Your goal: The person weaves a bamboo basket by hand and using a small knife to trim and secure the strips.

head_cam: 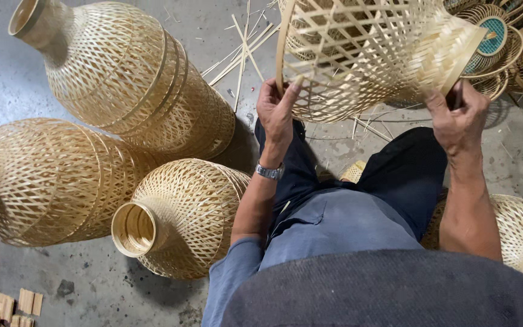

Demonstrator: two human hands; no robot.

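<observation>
We've got both hands clamped on the shade (364, 54), left (276, 112) at the rim, right (458, 115) near the neck; looks light, springy, crushable.

Light was even and fairly bright from overhead, casting soft shadows beneath the woven bamboo lampshades (122, 79) on the grey concrete floor (92, 290). Focus was sharp; edges bowed slightly.

We see 3 pale straw-yellow woven lampshades (122, 151) with open diamond lattice on the grey concrete floor (7, 85). The held shade (364, 54) is the same golden weave. Trousers (407, 175) are black, the shirt (334, 227) blue-grey.
</observation>
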